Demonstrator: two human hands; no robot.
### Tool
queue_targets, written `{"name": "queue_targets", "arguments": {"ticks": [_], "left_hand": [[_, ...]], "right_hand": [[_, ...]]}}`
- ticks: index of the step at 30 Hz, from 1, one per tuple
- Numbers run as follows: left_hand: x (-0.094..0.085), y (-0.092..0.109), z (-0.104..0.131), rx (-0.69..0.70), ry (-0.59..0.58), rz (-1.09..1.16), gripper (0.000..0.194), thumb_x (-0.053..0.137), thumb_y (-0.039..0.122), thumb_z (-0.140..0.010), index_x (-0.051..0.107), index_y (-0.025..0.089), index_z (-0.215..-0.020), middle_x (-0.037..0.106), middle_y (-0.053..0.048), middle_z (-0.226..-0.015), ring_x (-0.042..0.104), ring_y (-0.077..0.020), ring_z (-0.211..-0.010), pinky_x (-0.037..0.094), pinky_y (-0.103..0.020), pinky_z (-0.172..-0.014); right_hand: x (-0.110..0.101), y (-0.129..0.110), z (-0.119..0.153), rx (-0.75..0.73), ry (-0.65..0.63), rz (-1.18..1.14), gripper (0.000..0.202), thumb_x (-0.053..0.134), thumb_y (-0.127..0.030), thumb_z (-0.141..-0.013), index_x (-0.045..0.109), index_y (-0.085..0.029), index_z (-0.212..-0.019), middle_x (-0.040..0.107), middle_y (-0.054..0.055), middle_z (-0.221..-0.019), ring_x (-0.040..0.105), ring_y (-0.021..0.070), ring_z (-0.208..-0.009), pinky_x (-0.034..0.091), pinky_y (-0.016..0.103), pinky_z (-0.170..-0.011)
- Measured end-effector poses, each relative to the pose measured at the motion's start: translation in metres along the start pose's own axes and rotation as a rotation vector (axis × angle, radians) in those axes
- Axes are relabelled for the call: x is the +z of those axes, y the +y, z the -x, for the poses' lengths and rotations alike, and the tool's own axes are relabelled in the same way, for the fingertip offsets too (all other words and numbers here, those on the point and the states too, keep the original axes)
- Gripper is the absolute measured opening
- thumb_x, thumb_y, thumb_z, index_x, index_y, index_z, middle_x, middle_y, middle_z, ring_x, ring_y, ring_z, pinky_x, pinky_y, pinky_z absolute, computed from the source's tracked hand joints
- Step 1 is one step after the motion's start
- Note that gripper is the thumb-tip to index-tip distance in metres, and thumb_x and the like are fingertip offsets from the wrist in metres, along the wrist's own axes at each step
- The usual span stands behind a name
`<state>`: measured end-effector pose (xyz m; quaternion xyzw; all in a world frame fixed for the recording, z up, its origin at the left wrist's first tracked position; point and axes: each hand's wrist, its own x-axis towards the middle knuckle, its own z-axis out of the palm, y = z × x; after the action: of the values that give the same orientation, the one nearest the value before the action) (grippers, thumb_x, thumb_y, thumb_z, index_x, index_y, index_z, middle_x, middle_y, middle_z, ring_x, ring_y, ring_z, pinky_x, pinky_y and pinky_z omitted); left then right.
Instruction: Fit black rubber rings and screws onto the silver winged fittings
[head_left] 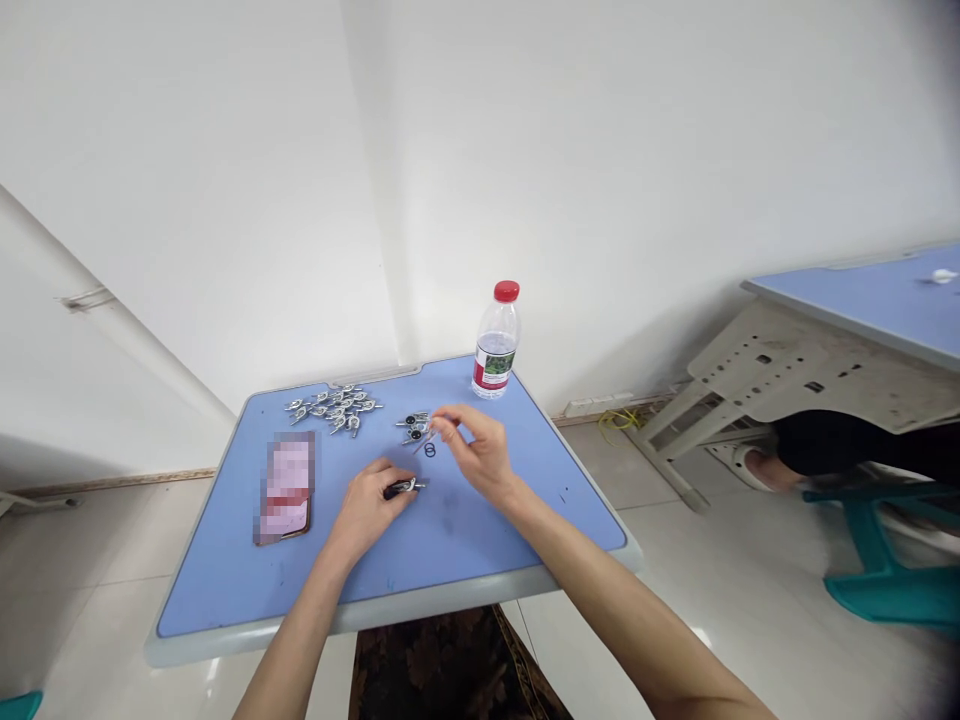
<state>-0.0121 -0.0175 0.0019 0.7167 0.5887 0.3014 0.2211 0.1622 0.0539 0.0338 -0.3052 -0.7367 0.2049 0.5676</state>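
My left hand point(367, 505) rests on the blue desktop, closed around a small silver metal fitting point(406, 486) with a dark part at its near end. My right hand point(476, 445) hovers farther back, thumb and forefinger pinched on a thin pointed piece point(425, 440) too small to identify. Just below those fingertips lie thin black rings point(430, 450). Beside them sits a little cluster of metal fittings with black round parts point(412, 426). A larger heap of similar silver fittings point(337, 408) is spread at the back left.
A phone point(286, 485), partly pixelated, lies at the left of the desk point(480, 545). A clear bottle with a red cap point(496, 345) stands at the back right corner by the wall. To the right are another desk point(855, 290), a teal stool point(885, 580) and a person's leg.
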Motion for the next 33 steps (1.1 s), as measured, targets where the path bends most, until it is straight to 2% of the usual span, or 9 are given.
{"name": "queue_targets", "arguments": {"ticks": [4,10,15,20,26,33], "left_hand": [[-0.009,-0.003,0.000,-0.003,0.063,0.057,0.017,0.061,0.025,-0.081,0.071,0.021,-0.093,0.064,-0.003,-0.083,0.058,-0.0149,-0.074,0.045,-0.026,-0.067],[-0.018,-0.014,-0.001,-0.024,0.232,0.052,0.020,0.058,0.026,-0.081,0.070,0.018,-0.095,0.064,-0.004,-0.084,0.057,-0.0149,-0.074,0.046,-0.027,-0.069],[-0.026,-0.021,-0.010,-0.062,0.291,-0.032,0.021,0.057,0.027,-0.080,0.070,0.018,-0.094,0.063,-0.003,-0.081,0.056,-0.0148,-0.069,0.047,-0.027,-0.066],[-0.036,-0.021,-0.034,-0.093,0.175,-0.213,0.017,0.060,0.025,-0.077,0.070,0.021,-0.090,0.065,-0.003,-0.083,0.059,-0.0172,-0.074,0.047,-0.029,-0.071],[-0.025,-0.031,-0.068,-0.179,0.238,-0.307,0.015,0.062,0.020,-0.076,0.071,0.020,-0.088,0.066,-0.006,-0.090,0.061,-0.0215,-0.081,0.046,-0.032,-0.073],[-0.013,-0.040,-0.082,-0.172,0.322,-0.301,0.021,0.058,0.012,-0.078,0.068,0.018,-0.096,0.062,-0.007,-0.099,0.060,-0.0176,-0.078,0.047,-0.032,-0.076]], "right_hand": [[-0.016,0.010,-0.014,0.173,0.186,-0.085,0.019,0.054,-0.034,-0.088,0.063,-0.019,-0.082,0.065,0.001,-0.070,0.056,0.0112,-0.056,0.048,0.025,-0.058],[-0.020,0.021,-0.021,0.324,0.293,-0.302,0.023,0.056,-0.040,-0.084,0.062,-0.018,-0.081,0.064,0.001,-0.069,0.053,0.0105,-0.054,0.048,0.025,-0.054],[-0.018,0.025,-0.021,0.354,0.269,-0.333,0.024,0.057,-0.040,-0.083,0.061,-0.017,-0.080,0.063,0.002,-0.068,0.053,0.0097,-0.053,0.047,0.023,-0.052],[-0.017,0.029,-0.021,0.365,0.243,-0.320,0.026,0.057,-0.042,-0.083,0.061,-0.017,-0.081,0.062,0.002,-0.068,0.052,0.0099,-0.052,0.048,0.024,-0.052],[-0.018,0.032,-0.020,0.321,0.220,-0.265,0.025,0.056,-0.041,-0.084,0.061,-0.017,-0.080,0.062,0.001,-0.067,0.051,0.0096,-0.051,0.045,0.023,-0.051],[-0.018,0.032,-0.020,0.321,0.208,-0.254,0.026,0.056,-0.042,-0.084,0.061,-0.017,-0.080,0.062,0.001,-0.066,0.051,0.0096,-0.049,0.046,0.023,-0.050]]}}
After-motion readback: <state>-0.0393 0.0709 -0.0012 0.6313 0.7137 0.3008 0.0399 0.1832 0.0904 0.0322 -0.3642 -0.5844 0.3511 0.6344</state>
